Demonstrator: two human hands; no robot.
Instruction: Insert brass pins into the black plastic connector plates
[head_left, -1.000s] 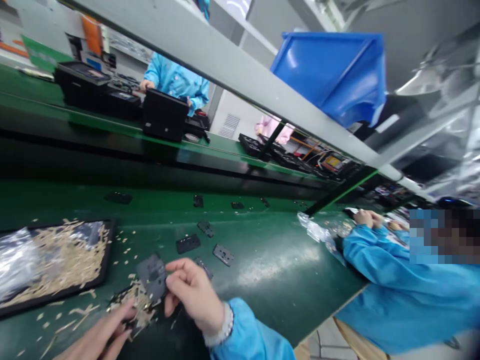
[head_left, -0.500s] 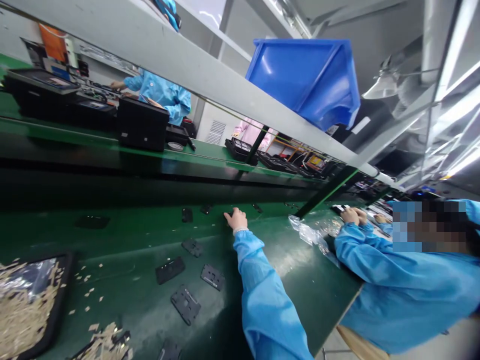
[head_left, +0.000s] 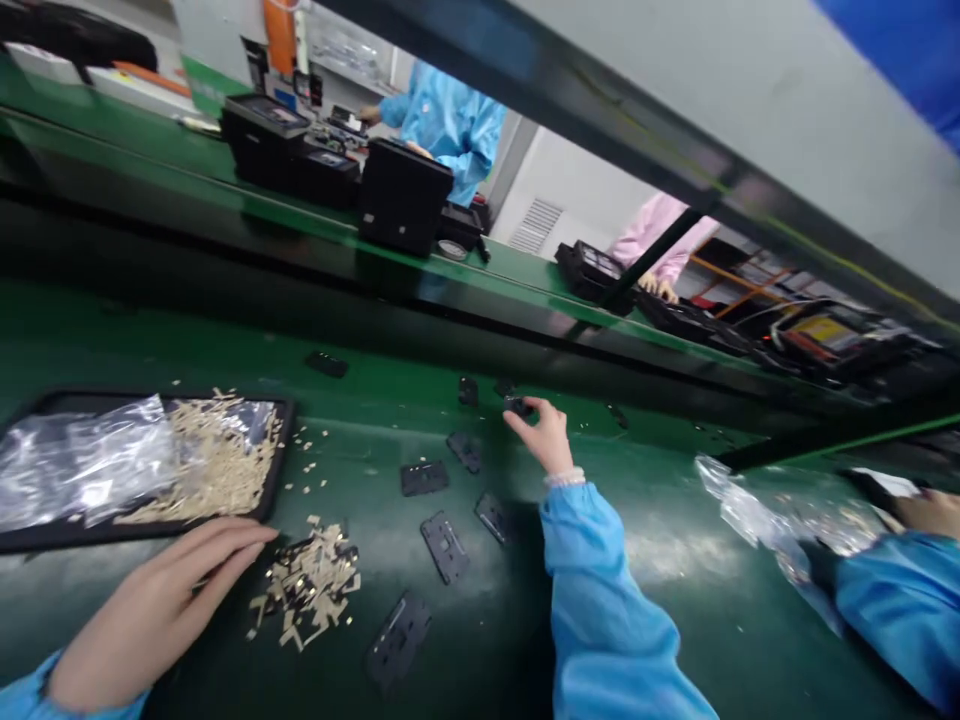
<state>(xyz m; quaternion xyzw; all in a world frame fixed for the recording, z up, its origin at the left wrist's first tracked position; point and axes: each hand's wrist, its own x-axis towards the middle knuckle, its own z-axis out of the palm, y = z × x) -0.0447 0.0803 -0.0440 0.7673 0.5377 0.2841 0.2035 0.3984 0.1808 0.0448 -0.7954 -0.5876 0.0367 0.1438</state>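
My right hand [head_left: 546,437] reaches to the far part of the green bench, with thumb and fingers closed on a small black plastic part [head_left: 516,405]. Other black parts lie close by, one [head_left: 468,391] to its left and one just behind it. My left hand [head_left: 169,600] is at the lower left, fingers stretched out and holding nothing that I can see. Its fingertips are between a black tray [head_left: 289,430] and a loose pile of small beige strips [head_left: 319,580]. Several flat black plates, among them a slotted one [head_left: 444,547], are spread between my hands.
Clear plastic bags [head_left: 97,455] and more beige strips fill the tray. A crumpled plastic bag [head_left: 765,520] lies at right, near a co-worker's blue sleeve [head_left: 907,600]. A raised shelf with black cases [head_left: 405,195] runs along the back, and a slanted post [head_left: 840,440] stands at right.
The view has turned left and down. My left hand has come into view beside the beige pile. My right hand now shows a black part between its fingers, near the other small parts.
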